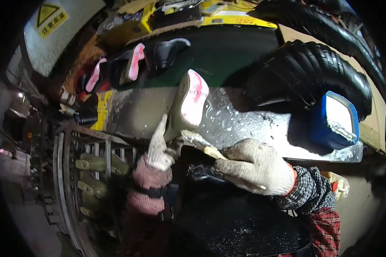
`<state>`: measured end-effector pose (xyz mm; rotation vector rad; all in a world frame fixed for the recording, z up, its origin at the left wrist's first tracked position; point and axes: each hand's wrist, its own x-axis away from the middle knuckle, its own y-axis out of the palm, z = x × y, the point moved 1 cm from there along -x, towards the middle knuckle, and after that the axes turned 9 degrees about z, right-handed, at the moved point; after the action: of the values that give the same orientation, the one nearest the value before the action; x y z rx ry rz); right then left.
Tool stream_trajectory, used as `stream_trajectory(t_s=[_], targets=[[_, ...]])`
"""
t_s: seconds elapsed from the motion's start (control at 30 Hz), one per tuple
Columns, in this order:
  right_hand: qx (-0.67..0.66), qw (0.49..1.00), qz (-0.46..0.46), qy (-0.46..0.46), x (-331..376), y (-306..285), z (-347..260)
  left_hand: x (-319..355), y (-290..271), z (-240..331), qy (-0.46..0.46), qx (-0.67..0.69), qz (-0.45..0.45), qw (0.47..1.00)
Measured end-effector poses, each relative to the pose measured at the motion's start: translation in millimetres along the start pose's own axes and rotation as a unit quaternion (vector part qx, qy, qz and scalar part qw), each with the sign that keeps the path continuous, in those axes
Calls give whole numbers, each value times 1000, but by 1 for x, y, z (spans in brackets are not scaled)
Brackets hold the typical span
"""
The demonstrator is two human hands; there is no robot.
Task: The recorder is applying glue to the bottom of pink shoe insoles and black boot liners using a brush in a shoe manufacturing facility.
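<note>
An olive-green shoe last is tilted at the front edge of the metal bench, its white sole face smeared with pink. My left hand, in a pale knit glove, grips its near left side with a finger stretched along it; part of that grip is hidden. In my gloved right hand is a brush, closed in the fingers by its handle. The brush's whitish tip is close to the near end of the last; whether they touch I cannot tell.
A blue tub of white paste stands right, beside nested glossy black pieces. Several pink-smeared lasts lie on the green belt beyond. Below left, a metal rack holds green lasts. Yellow boxes line the back.
</note>
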<state>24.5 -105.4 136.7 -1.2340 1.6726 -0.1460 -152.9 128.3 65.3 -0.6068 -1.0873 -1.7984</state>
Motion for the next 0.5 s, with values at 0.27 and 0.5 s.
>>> stream_trajectory(t_s=[0.27, 0.5], targets=[[-63, 950, 212, 220, 88, -90, 17, -50, 91, 7, 82, 160, 0, 984], [-6, 797, 529, 291, 167, -166, -12, -82, 222, -55, 36, 41, -122, 991]])
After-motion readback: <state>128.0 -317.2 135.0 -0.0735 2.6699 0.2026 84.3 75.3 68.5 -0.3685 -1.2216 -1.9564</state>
